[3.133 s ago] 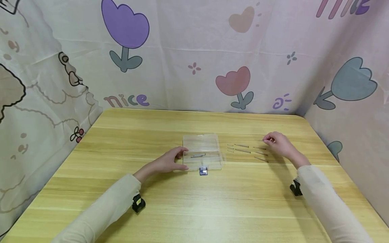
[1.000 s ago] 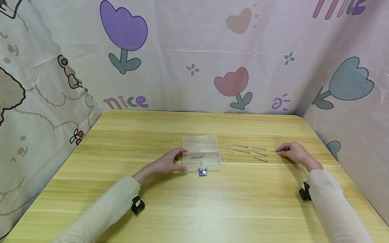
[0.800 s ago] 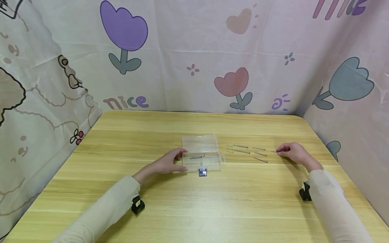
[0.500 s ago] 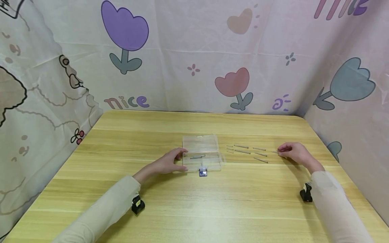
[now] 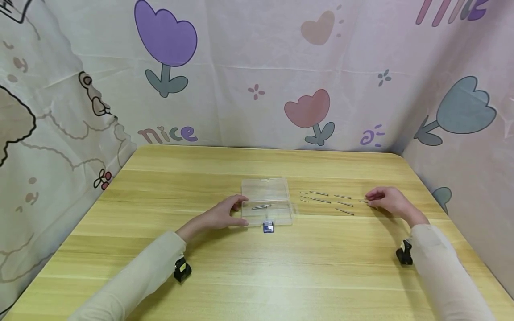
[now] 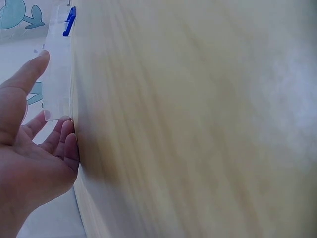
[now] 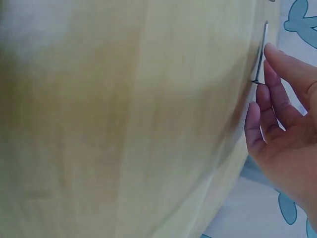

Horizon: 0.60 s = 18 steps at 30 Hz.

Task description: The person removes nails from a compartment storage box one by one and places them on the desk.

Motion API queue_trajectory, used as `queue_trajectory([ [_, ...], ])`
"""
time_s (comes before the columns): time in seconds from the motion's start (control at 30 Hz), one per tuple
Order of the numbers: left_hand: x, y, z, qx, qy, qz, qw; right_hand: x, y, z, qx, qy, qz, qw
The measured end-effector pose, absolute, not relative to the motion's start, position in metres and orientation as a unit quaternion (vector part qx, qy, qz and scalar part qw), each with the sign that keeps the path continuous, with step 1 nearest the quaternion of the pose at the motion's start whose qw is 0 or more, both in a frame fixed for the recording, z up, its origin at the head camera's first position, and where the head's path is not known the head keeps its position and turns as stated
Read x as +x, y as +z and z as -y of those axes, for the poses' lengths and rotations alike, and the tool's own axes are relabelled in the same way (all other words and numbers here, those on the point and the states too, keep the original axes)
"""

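Note:
A clear plastic box lies with its lid back on the wooden table, a few nails in one compartment. My left hand holds the box's left end between thumb and fingers; in the left wrist view the thumb is at its front side. To the right, my right hand is at a single nail, its thumb and forefinger slightly parted around it. The right wrist view shows that nail beside the fingertips, its head towards the hand.
Between the box and my right hand lie several nails in groups: short ones, longer ones and medium ones. A blue piece sits at the box's front edge. Printed cloth hangs behind the table.
My right hand has carried the nail right and towards me, down to the table, and its fingertips have since parted slightly. The left hand and box have stayed put.

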<state>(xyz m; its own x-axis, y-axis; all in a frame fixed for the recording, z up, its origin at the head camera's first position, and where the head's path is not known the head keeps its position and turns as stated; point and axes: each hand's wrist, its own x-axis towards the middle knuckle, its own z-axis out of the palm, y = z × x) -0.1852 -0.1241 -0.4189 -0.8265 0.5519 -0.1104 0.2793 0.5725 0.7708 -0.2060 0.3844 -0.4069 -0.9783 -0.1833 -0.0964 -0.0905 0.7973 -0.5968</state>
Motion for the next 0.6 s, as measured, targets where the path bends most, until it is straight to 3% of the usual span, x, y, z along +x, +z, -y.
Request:
queue_trajectory([
  [0.3, -0.186, -0.418, 0.124, 0.239, 0.397, -0.869, 0.174, -0.207, -0.380, -0.348, -0.092, -0.298, -0.949, 0.044],
  [0.6, -0.186, -0.418, 0.123, 0.237, 0.396, -0.870, 0.173, -0.215, -0.367, -0.268, -0.205, -0.294, -0.933, 0.033],
])
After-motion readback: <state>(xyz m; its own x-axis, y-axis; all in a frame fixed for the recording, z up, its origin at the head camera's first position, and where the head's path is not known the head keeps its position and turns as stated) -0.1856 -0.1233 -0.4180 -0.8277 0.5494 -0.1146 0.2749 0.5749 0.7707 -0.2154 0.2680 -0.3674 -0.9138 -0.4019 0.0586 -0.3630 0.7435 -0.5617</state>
